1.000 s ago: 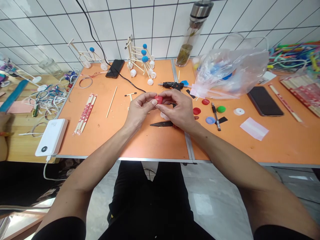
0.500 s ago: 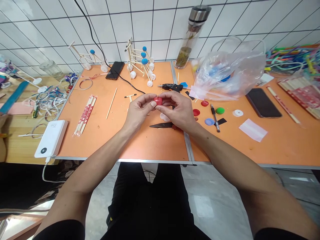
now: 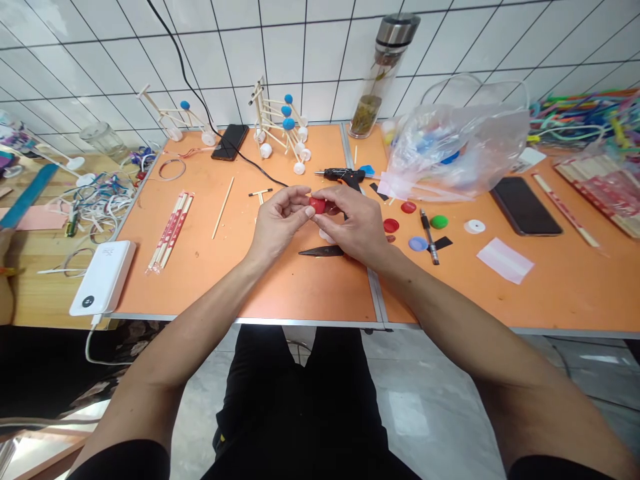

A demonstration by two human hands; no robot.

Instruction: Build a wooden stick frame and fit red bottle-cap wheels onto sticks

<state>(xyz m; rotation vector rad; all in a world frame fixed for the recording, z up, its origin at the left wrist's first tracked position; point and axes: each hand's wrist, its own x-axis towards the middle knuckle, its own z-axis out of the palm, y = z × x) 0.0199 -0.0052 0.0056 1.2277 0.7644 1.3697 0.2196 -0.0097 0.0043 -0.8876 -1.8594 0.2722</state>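
Both hands meet above the middle of the orange table (image 3: pixel 300 287). My left hand (image 3: pixel 280 223) and my right hand (image 3: pixel 353 223) pinch a small red bottle cap (image 3: pixel 317 204) between their fingertips, left from the left side, right from the right. Under my right hand lies a pair of dark scissors (image 3: pixel 323 251), its handle hidden by the hand. A white cap peeks out beneath my right fingers. Just behind the hands lies a black glue gun (image 3: pixel 343 175).
Loose caps, red (image 3: pixel 391 225), blue (image 3: pixel 417 243) and green (image 3: pixel 439 221), lie right of my hands beside a craft knife (image 3: pixel 429 235). A plastic bag (image 3: pixel 457 150), a phone (image 3: pixel 525 205), chopsticks (image 3: pixel 170 227), a power bank (image 3: pixel 103 277), stick models (image 3: pixel 283 127) and a bottle (image 3: pixel 383 73) stand around.
The red cap has turned slightly between my fingertips, and my right fingers have closed further over it. The hands stay in the same place.
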